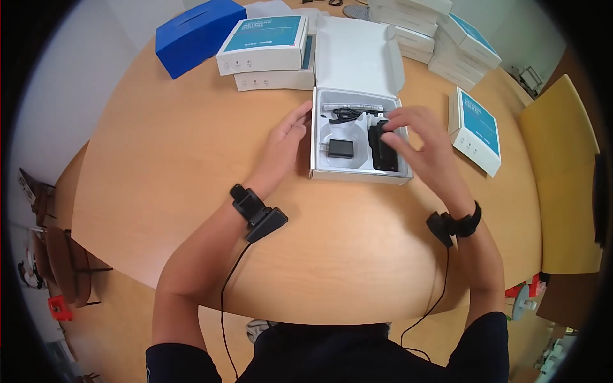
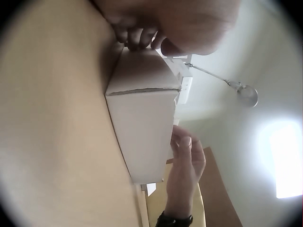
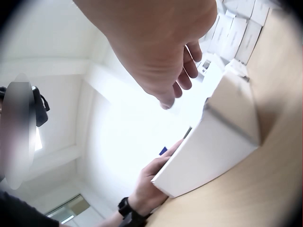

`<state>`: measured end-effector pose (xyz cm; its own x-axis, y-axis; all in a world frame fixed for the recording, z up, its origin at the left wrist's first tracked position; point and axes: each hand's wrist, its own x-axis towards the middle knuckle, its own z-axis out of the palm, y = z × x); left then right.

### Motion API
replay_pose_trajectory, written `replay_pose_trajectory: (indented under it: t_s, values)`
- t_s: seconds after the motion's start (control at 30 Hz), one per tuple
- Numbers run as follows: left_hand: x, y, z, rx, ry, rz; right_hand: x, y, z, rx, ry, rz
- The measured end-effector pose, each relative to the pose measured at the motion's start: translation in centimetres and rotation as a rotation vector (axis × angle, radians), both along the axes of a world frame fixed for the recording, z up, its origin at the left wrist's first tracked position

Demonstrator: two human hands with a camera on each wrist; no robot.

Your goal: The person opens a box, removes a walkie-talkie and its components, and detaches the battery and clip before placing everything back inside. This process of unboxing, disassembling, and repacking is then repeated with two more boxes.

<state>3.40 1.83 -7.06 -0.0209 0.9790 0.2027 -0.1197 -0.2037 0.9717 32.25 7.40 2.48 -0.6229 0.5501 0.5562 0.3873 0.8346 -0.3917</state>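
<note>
An open white box (image 1: 313, 167) stands on the table with its lid (image 1: 359, 56) raised at the back. Inside, a black power adapter (image 1: 340, 149) lies in the left recess, a coiled black cable (image 1: 345, 114) at the back, and a black rectangular device (image 1: 384, 153) along the right side. My left hand (image 1: 285, 143) rests against the box's left wall, fingers extended. Over the device is my right hand (image 1: 424, 135), thumb and fingers apart and loosely bent near its upper end. In the right wrist view, the right hand (image 3: 161, 52) hovers above the box with nothing visible in its fingers.
White boxes with teal labels (image 1: 265, 35) are stacked at the back left beside a blue box (image 1: 199, 35). More white boxes (image 1: 415, 38) stand at the back right. A single teal-labelled box (image 1: 477, 131) lies right of the right hand, near a yellow chair or panel (image 1: 562, 179).
</note>
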Motion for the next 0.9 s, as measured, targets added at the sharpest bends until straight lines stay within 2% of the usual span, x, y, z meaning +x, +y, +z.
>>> replay_pose_trajectory:
  t_s: [0.13, 0.23, 0.33, 0.43, 0.53, 0.67, 0.7, 0.83, 0.9]
  values:
    - [-0.2, -0.4, 0.8, -0.023, -0.005, 0.083, -5.2, -0.8, 0.0, 0.054, -0.177, 0.132]
    - [-0.3, -0.6, 1.1, -0.058, -0.028, 0.135, -6.8, -0.2, -0.7, -0.041, -0.341, 0.146]
    - [-0.3, -0.7, 1.1, -0.056, -0.066, 0.156, -7.4, 0.0, -0.7, -0.105, -0.404, 0.118]
    - [-0.3, -0.5, 1.0, -0.056, -0.087, 0.168, -7.3, 0.2, 0.3, -0.151, -0.41, 0.047]
    - [-0.2, -0.4, 0.6, -0.034, -0.116, 0.223, -7.4, 0.7, 2.3, -0.19, -0.266, -0.013]
    - [-0.2, -0.3, 0.9, 0.002, -0.145, 0.392, -9.7, 0.1, 2.9, -0.206, -0.048, 0.149]
    - [-0.3, -0.4, 1.1, 0.031, -0.15, 0.437, -10.6, 0.0, 2.1, -0.169, -0.046, 0.22]
    - [-0.6, -0.7, 1.5, 0.111, -0.147, 0.58, -13.8, -1.2, 0.7, -0.021, -0.245, 0.219]
    - [-0.8, -0.8, 1.4, 0.13, -0.094, 0.583, -14.6, -0.5, -0.7, -0.009, -0.312, 0.224]
